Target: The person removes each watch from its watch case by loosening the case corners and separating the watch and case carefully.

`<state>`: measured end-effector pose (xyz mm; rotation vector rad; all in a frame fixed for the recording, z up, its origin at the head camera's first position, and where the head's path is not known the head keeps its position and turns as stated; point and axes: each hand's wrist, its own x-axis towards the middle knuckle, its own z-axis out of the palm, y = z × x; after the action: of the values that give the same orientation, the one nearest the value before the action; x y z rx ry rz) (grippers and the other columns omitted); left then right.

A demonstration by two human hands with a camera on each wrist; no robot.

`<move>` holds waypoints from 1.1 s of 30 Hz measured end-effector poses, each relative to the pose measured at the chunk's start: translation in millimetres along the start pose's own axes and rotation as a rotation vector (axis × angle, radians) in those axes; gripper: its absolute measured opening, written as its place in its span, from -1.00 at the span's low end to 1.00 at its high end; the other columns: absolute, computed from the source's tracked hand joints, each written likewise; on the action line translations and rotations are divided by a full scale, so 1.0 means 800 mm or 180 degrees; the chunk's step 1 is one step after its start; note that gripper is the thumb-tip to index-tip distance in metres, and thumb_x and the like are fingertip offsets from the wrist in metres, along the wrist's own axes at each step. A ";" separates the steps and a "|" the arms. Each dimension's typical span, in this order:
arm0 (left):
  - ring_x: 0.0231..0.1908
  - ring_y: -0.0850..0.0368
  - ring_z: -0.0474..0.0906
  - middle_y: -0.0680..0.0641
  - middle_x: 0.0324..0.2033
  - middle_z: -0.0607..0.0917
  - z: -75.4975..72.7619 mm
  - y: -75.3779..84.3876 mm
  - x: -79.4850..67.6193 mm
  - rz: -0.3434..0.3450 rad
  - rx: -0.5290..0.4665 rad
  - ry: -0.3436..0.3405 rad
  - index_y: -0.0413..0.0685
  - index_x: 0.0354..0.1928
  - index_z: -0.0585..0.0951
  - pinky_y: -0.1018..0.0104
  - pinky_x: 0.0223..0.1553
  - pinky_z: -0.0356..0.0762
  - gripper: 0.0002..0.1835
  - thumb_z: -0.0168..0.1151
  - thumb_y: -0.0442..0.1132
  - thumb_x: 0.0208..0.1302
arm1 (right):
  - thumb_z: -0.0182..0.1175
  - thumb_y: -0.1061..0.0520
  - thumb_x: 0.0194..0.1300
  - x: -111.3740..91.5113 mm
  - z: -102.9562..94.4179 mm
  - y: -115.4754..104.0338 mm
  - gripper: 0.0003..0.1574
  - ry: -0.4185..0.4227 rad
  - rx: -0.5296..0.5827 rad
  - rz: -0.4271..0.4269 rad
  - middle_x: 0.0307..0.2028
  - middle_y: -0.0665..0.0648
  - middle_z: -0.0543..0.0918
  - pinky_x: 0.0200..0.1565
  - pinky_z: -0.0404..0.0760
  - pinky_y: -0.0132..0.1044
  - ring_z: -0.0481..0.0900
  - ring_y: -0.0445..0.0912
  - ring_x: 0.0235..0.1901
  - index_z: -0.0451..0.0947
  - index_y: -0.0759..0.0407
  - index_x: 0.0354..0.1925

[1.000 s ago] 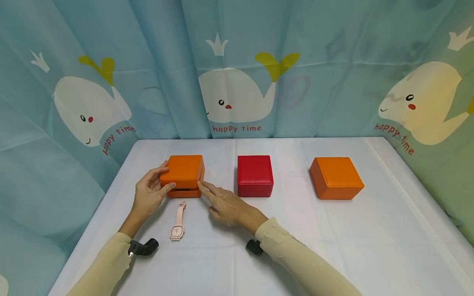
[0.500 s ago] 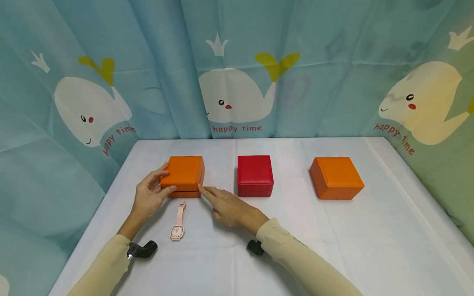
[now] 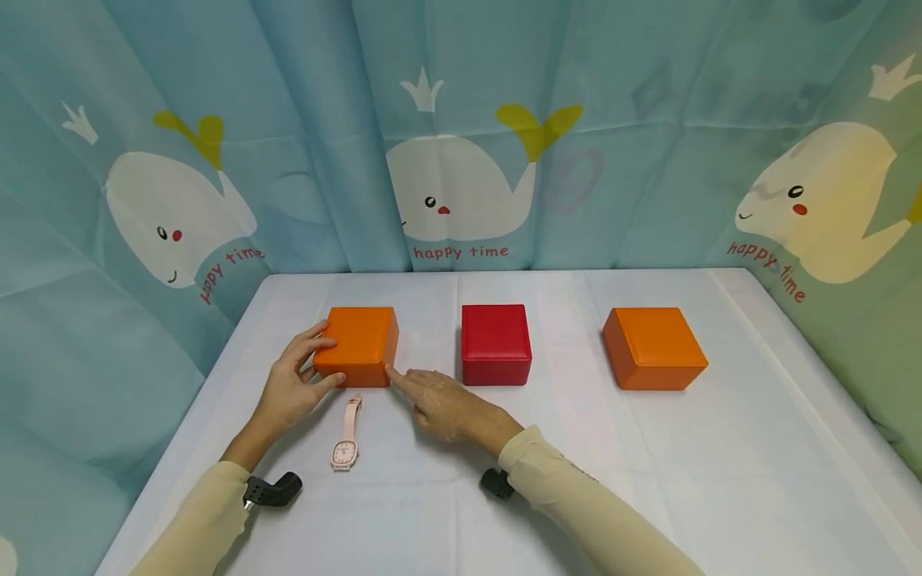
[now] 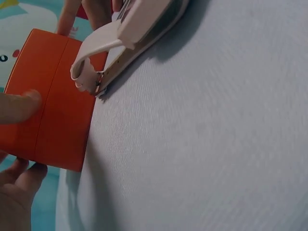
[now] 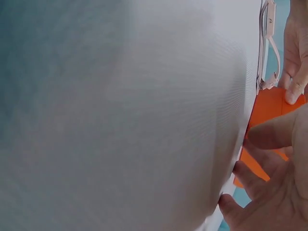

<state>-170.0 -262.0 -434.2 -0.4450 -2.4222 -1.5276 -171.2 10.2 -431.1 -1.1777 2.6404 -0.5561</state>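
L hand [image 3: 290, 392]: we're clamping fingers on orange bx [image 3: 362, 338], L of red bx [image 3: 495, 344] | R hand [image 3: 448, 406]: we're touching orange bx, fingers apart | pink watch [image 3: 345, 454] lying front-L of red bx

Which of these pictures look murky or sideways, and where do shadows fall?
Head view: upright, fairly clear, soft shadows beside the arms. Left wrist view: sideways, soft-focused; the orange box looks reddish, the pink watch shadows the cloth. Right wrist view: sideways, hazy, darkest at upper left.
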 end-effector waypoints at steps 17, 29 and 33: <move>0.41 -0.39 0.13 -0.28 0.47 0.17 0.001 0.007 0.001 0.0028 0.0667 -0.0172 -0.29 0.22 0.44 -0.42 0.20 0.30 -0.32 0.51 -0.55 0.05 | -0.03 0.25 0.54 -0.011 -0.013 -0.002 -0.32 -0.0015 0.0460 -0.0120 0.48 0.10 0.31 0.42 0.14 -0.28 0.21 -0.10 0.46 0.17 0.22 0.55; 0.44 -0.26 0.14 -0.29 0.42 0.32 0.019 0.044 -0.016 0.0684 0.1708 0.0417 -0.37 0.32 0.41 -0.28 0.36 0.16 -0.20 0.52 -0.21 0.06 | 0.12 0.18 0.51 -0.060 -0.041 -0.012 -0.45 0.0401 0.0231 -0.0290 0.30 0.13 0.53 0.33 0.35 -0.25 0.44 -0.07 0.32 0.42 0.24 0.39; 0.32 -0.27 0.33 -0.32 0.31 0.44 0.029 0.057 -0.020 0.0830 0.1727 0.0553 -0.38 0.32 0.42 -0.25 0.28 0.32 -0.18 0.52 -0.19 0.03 | 0.18 0.19 0.46 -0.075 -0.042 -0.009 -0.45 0.0602 -0.0138 -0.0477 0.24 0.14 0.58 0.26 0.45 -0.24 0.51 -0.05 0.26 0.44 0.26 0.36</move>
<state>-138.7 -224.4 -412.1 -0.4640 -2.3931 -0.7287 -137.7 59.6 -396.1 -1.4097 2.7470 -0.6706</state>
